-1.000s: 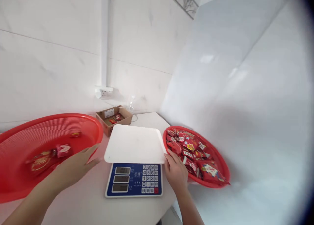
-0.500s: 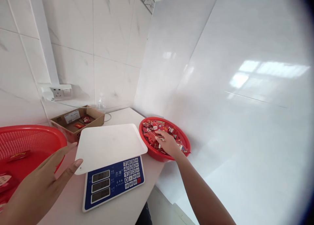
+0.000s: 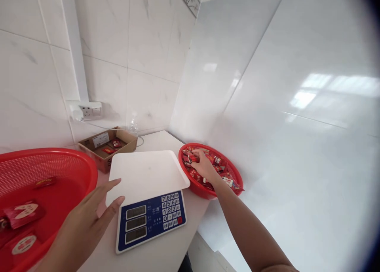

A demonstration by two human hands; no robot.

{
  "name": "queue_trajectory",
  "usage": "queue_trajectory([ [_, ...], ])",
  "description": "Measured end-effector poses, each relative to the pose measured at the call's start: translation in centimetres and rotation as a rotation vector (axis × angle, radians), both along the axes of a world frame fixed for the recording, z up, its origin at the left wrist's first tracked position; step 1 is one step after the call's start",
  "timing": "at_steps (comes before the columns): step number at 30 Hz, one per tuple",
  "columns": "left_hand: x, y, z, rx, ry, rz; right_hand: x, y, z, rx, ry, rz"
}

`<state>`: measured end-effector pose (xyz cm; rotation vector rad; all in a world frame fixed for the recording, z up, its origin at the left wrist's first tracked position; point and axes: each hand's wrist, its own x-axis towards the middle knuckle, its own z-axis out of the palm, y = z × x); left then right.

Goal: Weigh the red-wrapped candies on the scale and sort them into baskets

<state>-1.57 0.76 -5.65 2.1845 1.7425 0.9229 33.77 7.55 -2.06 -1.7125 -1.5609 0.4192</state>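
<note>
My right hand (image 3: 204, 165) reaches into a red basket (image 3: 234, 173) at the right edge of the counter, fingers curled among its red wrapped sweets (image 3: 221, 167); what they grip is hidden. My left hand (image 3: 89, 216) hovers flat with fingers stretched, between a large red basket (image 3: 68, 165) on the left and a digital scale (image 3: 148, 193). The scale has a bare white weighing pan and a blue keypad panel. The left basket holds a few red packets (image 3: 23, 212).
A cardboard box (image 3: 108, 145) with a few red packets stands behind the scale by the tiled wall. A clear plastic bottle (image 3: 133, 126) and a wall socket (image 3: 87, 110) with a cable are near it. The counter ends just right of the sweets basket.
My right hand has pushed farther into the sweets basket. My left hand stays stretched beside the scale. The view has shifted slightly, showing more of the left basket.
</note>
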Motion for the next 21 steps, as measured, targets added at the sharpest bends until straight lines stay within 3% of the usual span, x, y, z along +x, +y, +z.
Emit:
queue_trajectory([
  [2, 0.6, -0.6, 0.7, -0.086, -0.134, -0.019, -2.2, -0.9, 0.8, -0.062, 0.354, 0.175],
  [4, 1.5, -1.3, 1.3, -0.192, -0.318, -0.059, -5.0, -2.3, 1.1, -0.216, 0.808, 0.450],
  [6, 2.4, -1.8, 1.6, -0.260, -0.458, -0.112, -8.0, -3.7, 1.0, -0.386, 1.022, 0.631],
  [8, 3.0, -2.0, 1.7, -0.290, -0.555, -0.162, -10.6, -4.8, 0.4, -0.516, 1.104, 0.729],
  [12, 3.3, -1.6, 1.4, -0.296, -0.648, -0.192, -14.1, -5.8, -1.3, -0.601, 1.177, 0.790],
  [16, 3.2, -1.2, 1.6, -0.248, -0.681, -0.128, -15.5, -6.7, -2.8, -0.529, 1.195, 0.798],
  [19, 3.0, -1.3, 1.8, -0.212, -0.764, -0.091, -15.9, -7.6, -3.6, -0.464, 1.158, 0.707],
  [21, 2.9, -1.5, 1.9, -0.268, -0.884, -0.154, -15.8, -8.0, -3.9, -0.400, 1.114, 0.616],
])
